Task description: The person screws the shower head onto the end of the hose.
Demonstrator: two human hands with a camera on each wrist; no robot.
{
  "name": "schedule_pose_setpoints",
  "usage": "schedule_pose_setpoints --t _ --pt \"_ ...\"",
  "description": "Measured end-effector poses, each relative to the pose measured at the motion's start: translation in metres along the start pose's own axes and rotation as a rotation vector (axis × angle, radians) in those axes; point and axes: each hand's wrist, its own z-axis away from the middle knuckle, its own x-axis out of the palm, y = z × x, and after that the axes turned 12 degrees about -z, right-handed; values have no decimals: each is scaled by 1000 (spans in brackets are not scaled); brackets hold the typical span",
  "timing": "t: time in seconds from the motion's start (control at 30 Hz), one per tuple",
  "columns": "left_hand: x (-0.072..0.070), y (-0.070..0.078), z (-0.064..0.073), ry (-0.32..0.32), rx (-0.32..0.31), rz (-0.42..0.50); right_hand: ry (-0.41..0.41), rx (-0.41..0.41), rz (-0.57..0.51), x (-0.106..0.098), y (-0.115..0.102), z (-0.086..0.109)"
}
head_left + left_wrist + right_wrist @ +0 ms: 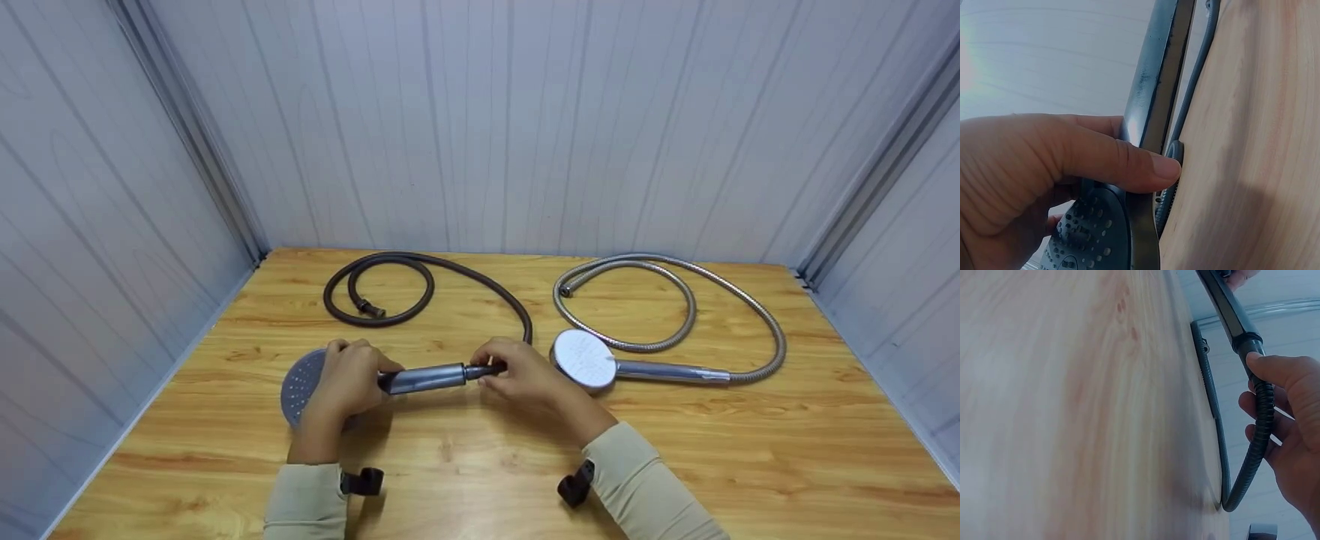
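A dark shower head (303, 386) is held above the wooden table, its handle (427, 379) pointing right. My left hand (351, 379) grips it where the head meets the handle; in the left wrist view the thumb (1151, 169) lies across the handle, and nozzles (1092, 230) show below. The fingers of my right hand (517, 369) pinch the connector (477, 371) of a dark shower hose (525, 319) at the handle's end. In the right wrist view, the thumb (1275, 368) presses on that connector, and the ribbed hose (1261, 422) bends down from it.
Behind my hands the dark hose lies coiled, its loose end fitting (371, 308) inside the loop. To the right rests a second shower head (585, 360) with a white face, its chrome handle (671, 372) joined to a silver hose (772, 330). Panel walls (480, 127) enclose the table (465, 465).
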Motion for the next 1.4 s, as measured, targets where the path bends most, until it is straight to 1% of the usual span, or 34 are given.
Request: schedule_pose_setpoints --t 0.27,0.4,0.57,0.67,0.87,1.23,1.4 --pt "-2 0 0 2 3 -10 -5 -18 20 -2 -2 -1" --pt "-2 0 -1 -4 -5 -10 -7 -14 28 -3 -2 -1" --pt "-2 0 -1 7 6 -30 -7 1 21 -3 -4 0" --pt "-2 0 -1 8 13 -44 -7 -2 19 -3 -4 0" --pt "-2 0 -1 5 11 -40 -8 -11 34 -3 -4 0" --pt "-3 1 -1 -14 -4 -27 -12 31 33 -4 -6 1" --pt "-3 1 -2 -9 0 -31 -17 46 44 -4 -8 2"
